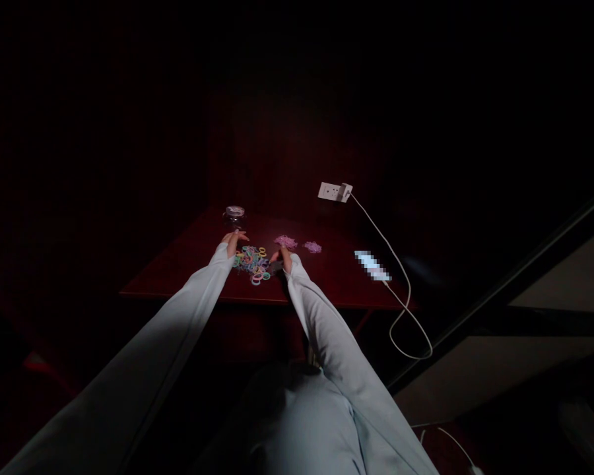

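Note:
A mixed heap of small coloured elastic hair ties (251, 260) lies near the front of a dark red table (178, 274). At its far left edge is my left hand (232, 243), open, with fingers stretched over the ties. My right hand (284, 258) is at the heap's right side, fingers apart and pointing towards it; the small gap beneath them is dark, and I see nothing held. Just beyond that hand sits a pink pile of ties (286, 241). To its right lies a smaller purple-pink pile (313, 247).
A clear jar with a lid (234, 212) stands at the back left. On the right lies a blurred-out phone (373, 265), its white cable (408, 284) running to a charger (345, 192) in the wall socket (329, 191). The cable loops over the table's right edge.

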A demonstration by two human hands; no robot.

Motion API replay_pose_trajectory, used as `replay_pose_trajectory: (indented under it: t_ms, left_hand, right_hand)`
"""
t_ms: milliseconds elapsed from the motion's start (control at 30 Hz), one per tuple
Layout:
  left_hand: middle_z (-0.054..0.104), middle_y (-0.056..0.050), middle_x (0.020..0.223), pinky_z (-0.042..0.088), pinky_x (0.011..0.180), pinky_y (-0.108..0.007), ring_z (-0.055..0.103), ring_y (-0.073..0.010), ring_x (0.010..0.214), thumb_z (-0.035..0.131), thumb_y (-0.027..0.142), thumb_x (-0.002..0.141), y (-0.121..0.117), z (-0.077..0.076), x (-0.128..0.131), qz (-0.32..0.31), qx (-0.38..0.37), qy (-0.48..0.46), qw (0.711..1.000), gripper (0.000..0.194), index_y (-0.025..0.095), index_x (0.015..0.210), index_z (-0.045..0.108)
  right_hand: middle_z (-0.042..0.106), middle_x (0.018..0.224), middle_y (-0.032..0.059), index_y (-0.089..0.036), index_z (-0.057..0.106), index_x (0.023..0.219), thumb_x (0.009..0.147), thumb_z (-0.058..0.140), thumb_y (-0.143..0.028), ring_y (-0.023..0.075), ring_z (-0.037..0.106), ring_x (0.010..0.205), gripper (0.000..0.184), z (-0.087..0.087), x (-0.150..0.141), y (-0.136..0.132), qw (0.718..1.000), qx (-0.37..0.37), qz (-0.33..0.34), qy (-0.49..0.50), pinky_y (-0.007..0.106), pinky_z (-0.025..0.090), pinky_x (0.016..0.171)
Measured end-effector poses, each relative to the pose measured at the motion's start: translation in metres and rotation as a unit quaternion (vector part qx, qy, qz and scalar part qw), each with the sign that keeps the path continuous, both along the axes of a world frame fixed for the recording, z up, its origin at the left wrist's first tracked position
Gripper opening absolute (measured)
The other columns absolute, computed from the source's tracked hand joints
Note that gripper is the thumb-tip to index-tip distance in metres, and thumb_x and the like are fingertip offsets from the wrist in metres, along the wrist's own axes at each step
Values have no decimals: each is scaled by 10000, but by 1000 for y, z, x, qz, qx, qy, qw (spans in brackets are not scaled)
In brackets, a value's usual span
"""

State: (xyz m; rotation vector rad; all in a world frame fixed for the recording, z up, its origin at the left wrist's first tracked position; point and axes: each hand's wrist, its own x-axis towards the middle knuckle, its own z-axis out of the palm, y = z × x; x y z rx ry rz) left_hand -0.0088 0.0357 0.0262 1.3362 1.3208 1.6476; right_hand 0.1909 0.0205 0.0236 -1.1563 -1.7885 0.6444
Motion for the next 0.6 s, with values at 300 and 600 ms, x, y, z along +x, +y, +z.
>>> replay_pose_trajectory:
  t_ms: [300,600]
  left_hand:
    - [744,-78,1308,446,1201,-497,618,-326,1300,520,229,676,2,-4,-4,-95,54,103,989,308,213,861,766]
    - [786,-87,1235,519,1110,-417,648,-298,1274,446,269,744,-2,-1,-5,-107,37,46,992,332,192,849,751]
  right_hand:
    - [802,965,23,-268,857,792,1088,380,-630,197,686,1078,668,7,-4,-19,987,-23,24,-155,320,480,1085]
    - [795,1134,13,-334,857,1085,1110,420,-509,203,646,1162,471,9,-3,-20,985,-12,33,-169,366,453,1150]
